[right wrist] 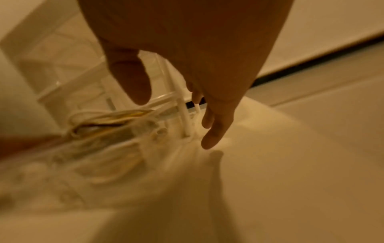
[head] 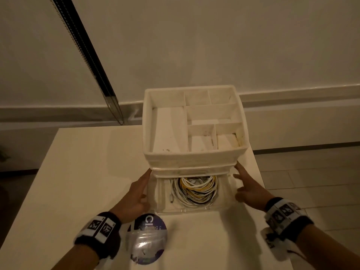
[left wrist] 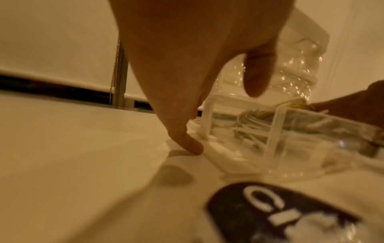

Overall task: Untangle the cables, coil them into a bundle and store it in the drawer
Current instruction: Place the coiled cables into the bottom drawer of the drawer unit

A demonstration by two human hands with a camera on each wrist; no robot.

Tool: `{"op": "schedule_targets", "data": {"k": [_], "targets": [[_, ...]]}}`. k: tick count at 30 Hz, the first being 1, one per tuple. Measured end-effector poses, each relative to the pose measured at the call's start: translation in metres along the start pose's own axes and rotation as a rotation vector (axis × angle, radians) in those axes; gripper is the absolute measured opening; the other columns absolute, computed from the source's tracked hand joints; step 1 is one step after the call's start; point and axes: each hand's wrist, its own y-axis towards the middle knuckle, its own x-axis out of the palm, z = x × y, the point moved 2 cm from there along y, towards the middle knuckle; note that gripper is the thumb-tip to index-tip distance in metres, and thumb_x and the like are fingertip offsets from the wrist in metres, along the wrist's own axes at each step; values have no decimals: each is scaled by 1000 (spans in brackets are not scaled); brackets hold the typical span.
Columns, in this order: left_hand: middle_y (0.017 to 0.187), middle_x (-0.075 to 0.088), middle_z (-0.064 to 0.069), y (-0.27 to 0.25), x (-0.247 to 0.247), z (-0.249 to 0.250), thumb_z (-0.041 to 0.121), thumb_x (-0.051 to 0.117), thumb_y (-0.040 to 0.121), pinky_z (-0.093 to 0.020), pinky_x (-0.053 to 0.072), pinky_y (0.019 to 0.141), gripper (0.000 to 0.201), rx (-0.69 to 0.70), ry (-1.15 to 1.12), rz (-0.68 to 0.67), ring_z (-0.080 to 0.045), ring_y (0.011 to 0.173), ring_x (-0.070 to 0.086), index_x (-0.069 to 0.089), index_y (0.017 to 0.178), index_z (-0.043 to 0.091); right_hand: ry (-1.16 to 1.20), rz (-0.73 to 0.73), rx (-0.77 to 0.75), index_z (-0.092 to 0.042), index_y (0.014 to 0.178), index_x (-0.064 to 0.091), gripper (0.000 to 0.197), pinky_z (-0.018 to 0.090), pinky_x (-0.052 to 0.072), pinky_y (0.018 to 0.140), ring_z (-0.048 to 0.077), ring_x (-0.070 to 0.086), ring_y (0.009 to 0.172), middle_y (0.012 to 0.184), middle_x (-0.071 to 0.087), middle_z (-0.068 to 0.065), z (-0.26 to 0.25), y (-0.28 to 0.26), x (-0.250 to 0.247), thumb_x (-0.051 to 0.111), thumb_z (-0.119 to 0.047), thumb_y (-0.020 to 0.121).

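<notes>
A clear drawer (head: 192, 208) is seen pulled out of the bottom of a white organiser (head: 194, 121), and a coiled bundle (head: 194, 190) of white, yellow and dark cables is seen lying inside it, toward the organiser's side of the drawer.

In the head view the left hand (head: 134, 195) is placed along the drawer's left wall and the right hand (head: 247, 188) beside its right wall, both with fingers extended and loosely spread; nothing is gripped.

Only in the left wrist view is a fingertip (left wrist: 191, 146) shown touching the surface (left wrist: 72, 148) just beside the drawer's corner, with the thumb hanging free. In the right wrist view, which is blurred, the right hand's fingers (right wrist: 209, 136) are shown just beside the drawer's side rail; whether they touch it cannot be told.

A round dark label under a clear bag (head: 148, 240) is seen only partly from the left wrist; it lies just in front of the drawer's front wall. Bare surface is left open to the drawer's left, while the surface's right edge runs close beside the right hand.
</notes>
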Motion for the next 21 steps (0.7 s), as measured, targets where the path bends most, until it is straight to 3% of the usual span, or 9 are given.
{"op": "schedule_targets", "data": {"k": [3,6,9,11,13,15,17,19,21], "targets": [[144,-4,26,2,-3,-5,43,82,70,-33,10,119,131,-31,357,-192,-2,139,-2,-28,141,40,-398,-155,-60,-41,146,-5,126,37,33,109,7,31,128,137,28,-20,0,-5,-7,82,-5,61],[150,-11,25,10,4,-5,61,85,59,-46,4,121,144,-43,403,-138,-2,141,-8,-37,134,50,-572,-62,-72,-45,141,10,124,49,42,106,15,44,126,137,43,-13,3,3,-6,90,-35,46],[155,19,20,15,13,-9,54,90,52,-47,25,116,143,25,306,46,-9,140,23,-21,142,58,-564,23,-68,-44,142,8,125,53,40,106,18,46,127,139,47,-10,11,7,4,89,-42,46],[146,41,16,16,14,-10,45,93,54,-30,47,101,136,36,173,106,-11,128,46,-8,144,62,-458,44,-53,-50,142,2,127,54,38,107,21,47,127,139,49,-8,14,7,8,89,-37,51],[131,56,19,20,14,-12,32,94,59,-9,49,81,122,47,58,174,1,112,56,11,142,66,-344,45,-24,-48,144,2,123,50,37,108,21,47,126,140,48,-7,17,8,7,87,-27,59],[120,62,22,27,16,-16,23,92,63,-1,42,78,105,33,35,317,14,101,55,31,142,56,-245,83,-12,-35,148,12,110,40,38,105,14,46,119,135,48,-9,17,11,8,84,-15,67],[111,68,17,34,21,-18,19,90,67,-1,41,76,83,-8,5,462,9,93,61,50,138,37,-154,196,-25,-28,145,26,92,31,40,97,12,47,112,130,53,-6,16,15,10,80,-9,73],[101,71,11,39,27,-16,19,86,73,-11,46,77,60,-76,1,578,-7,89,66,60,127,24,-71,318,-12,-24,138,39,74,25,44,87,13,55,106,124,59,-4,18,21,15,77,-7,76],[87,68,9,45,32,-9,24,81,79,-25,49,76,38,-142,11,666,-18,86,66,63,112,18,-9,435,10,-22,129,50,57,24,47,87,15,61,103,114,64,-6,20,28,19,74,-8,80]]}}
